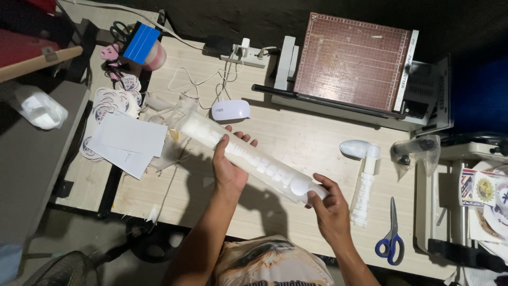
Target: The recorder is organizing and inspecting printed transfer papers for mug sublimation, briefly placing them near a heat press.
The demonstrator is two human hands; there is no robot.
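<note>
Both my hands hold a long clear plastic sleeve [254,157] filled with a row of round white pieces, slanting from upper left to lower right above the pale wooden table [296,132]. My left hand [228,164] wraps around its middle. My right hand [330,204] grips its lower right end, fingers around the rounded tip. The sleeve's far end reaches toward a heap of clear plastic wrapping [166,108].
A paper cutter with a brown gridded bed [349,61] sits at the back. A white mouse [230,110], power strip [247,54], white papers [129,140], round stickers [114,100], blue-handled scissors [391,233], another white stack [364,190] and bagged items [418,151] surround.
</note>
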